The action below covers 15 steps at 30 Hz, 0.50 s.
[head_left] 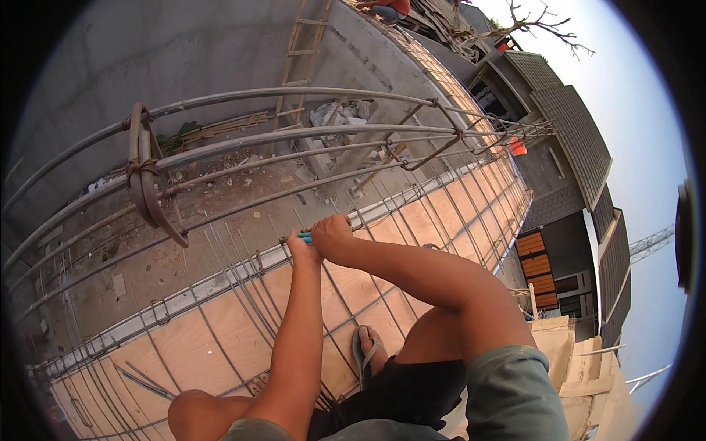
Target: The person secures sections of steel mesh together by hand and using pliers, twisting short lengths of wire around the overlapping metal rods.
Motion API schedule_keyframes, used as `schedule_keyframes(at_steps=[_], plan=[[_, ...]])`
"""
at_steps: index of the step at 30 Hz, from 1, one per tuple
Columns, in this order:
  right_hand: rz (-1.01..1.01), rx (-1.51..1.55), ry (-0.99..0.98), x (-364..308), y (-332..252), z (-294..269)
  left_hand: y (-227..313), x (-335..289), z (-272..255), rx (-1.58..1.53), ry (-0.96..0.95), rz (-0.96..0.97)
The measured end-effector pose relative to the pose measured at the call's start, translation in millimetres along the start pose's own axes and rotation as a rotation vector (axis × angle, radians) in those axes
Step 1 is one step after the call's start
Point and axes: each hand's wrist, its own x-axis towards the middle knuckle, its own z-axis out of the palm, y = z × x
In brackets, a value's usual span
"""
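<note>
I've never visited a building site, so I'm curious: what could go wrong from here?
The open grey sandal rests among thin grey steel rods, so a step might catch. If the bare right grip slips, the small teal-handled tool could drop past the edge of the pale plywood deck, onto the rubble-strewn brown ground.

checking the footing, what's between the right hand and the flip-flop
In the head view, plywood crossed by thin metal bars shows between the right hand and the flip-flop.
</note>
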Motion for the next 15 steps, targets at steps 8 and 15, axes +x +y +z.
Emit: schedule_keyframes(at_steps=[8,15], plan=[[0.16,1.041,-0.821,10.3,65.1,5.4,-22.5,-26.0,-8.7,0.125,-0.033,0.079],[0.044,0.348,-0.148,-20.6,63.0,40.4,-82.7,-30.1,6.1,0.415,0.013,0.219]])
